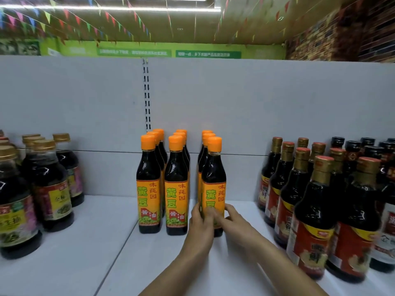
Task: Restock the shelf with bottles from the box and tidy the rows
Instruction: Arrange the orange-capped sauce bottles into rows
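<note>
Three rows of orange-capped bottles [176,189] stand upright in the middle of the white shelf [102,242], running back toward the grey back panel [245,99]; the left and middle rows sit close side by side, while the right row stands a little apart from them; the front bottle [213,174] of that right row is the one in hand, standing on the shelf with its orange label facing forward.

Both hands are together low on this bottle; the left hand [199,221] lies against its left side, fingers reaching up along the edge of the label; the right hand [235,221] comes in from the right, its fingers laid across the lower front of the label and its thumb raised at the bottle's right side; the fingers are blurred, so how tightly they close cannot be told, yet the bottle is clasped between the two hands; both bare forearms rise from the bottom edge of the view.

To the left, well apart, stand squat dark bottles [51,189] with gold caps; to the right stand taller bottles [310,199] with red labels and gold necks, and behind those, black-capped bottles [352,146]; above the panel runs a green banner [171,53], with strings of coloured flags [64,16] under the ceiling and a brick-patterned wall [352,35] at the upper right.
</note>
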### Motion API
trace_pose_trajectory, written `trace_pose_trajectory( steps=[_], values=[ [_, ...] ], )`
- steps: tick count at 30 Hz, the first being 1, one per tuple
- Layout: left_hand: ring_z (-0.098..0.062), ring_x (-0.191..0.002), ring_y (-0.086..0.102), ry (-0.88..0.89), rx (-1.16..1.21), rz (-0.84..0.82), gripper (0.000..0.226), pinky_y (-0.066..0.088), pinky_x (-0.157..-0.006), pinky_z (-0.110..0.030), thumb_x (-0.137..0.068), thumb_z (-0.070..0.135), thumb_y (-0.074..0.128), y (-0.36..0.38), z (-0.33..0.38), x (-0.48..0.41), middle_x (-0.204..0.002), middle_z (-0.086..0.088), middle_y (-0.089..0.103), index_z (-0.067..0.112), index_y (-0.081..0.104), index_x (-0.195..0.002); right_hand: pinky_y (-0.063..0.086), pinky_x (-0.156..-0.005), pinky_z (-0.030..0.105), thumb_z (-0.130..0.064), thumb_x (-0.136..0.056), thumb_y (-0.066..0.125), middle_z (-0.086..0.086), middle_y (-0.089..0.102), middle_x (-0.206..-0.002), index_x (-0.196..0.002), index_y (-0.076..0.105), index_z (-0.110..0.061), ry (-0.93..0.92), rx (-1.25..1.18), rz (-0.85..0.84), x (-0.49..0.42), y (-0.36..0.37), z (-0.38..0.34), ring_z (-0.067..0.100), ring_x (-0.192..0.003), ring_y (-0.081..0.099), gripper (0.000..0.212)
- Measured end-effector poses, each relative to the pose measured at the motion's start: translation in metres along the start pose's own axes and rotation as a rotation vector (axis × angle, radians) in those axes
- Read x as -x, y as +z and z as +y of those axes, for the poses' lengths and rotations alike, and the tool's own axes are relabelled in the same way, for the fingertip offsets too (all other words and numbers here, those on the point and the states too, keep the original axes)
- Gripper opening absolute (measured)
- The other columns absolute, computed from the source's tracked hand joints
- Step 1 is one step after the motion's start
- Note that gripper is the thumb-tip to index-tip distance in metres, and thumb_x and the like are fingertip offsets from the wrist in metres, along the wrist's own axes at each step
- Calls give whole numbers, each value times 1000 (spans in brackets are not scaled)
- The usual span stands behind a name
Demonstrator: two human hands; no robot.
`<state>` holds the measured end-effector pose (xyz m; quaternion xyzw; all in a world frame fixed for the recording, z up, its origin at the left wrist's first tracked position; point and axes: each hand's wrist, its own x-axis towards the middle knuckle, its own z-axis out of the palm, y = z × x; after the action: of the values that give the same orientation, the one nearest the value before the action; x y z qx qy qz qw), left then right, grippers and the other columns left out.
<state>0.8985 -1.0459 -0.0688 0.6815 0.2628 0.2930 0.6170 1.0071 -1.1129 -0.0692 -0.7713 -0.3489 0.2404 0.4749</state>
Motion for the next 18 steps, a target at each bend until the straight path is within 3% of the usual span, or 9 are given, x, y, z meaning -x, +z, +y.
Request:
trace_pose_trajectory(
  steps=[2, 4, 9, 13, 18],
  values=[
    [-9, -129, 44, 7, -12, -18, 52, 34, -104, -26, -108, 46, 34, 1, 2, 5, -151, 11, 39, 37, 19, -156, 47, -105, 40, -93, -69, 48, 4, 63, -126, -136, 38, -53, 23, 40, 38, -7, 6, 5, 20, -112, 64, 79],
    [-10, -135, 43, 25, -42, -14, 58, 34, -106, -27, -107, 47, 36, 2, 1, 2, -155, 9, 38, 36, 13, -159, 47, -105, 46, -98, -58, 42, 2, 67, -117, -131, 35, -58, 37, 125, 64, -17, 11, 14, 23, -111, 65, 85],
    [-14, -141, 43, 18, -30, -10, 62, 35, -112, -30, -106, 42, 43, 1, -1, -6, -154, 8, 41, 35, 11, -160, 46, -104, 46, -85, -74, 35, 0, 63, -119, -140, 27, -56, 75, 287, 66, -16, 17, 15, 25, -112, 63, 72],
    [-14, -138, 47, 10, -30, -30, 58, 37, -110, -29, -107, 39, 42, -2, -4, -10, -152, 7, 46, 33, 17, -159, 44, -106, 47, -94, -62, 26, -1, 63, -122, -143, 24, -59, 72, 311, 44, -15, 16, 15, 25, -116, 62, 88],
    [-14, -138, 47, 16, -25, -28, 56, 38, -108, -27, -108, 37, 41, -3, -4, -10, -145, 9, 49, 31, 20, -159, 43, -106, 48, -96, -61, 25, -1, 61, -123, -143, 24, -60, 71, 315, 45, -15, 17, 15, 25, -116, 61, 90]
  ],
)
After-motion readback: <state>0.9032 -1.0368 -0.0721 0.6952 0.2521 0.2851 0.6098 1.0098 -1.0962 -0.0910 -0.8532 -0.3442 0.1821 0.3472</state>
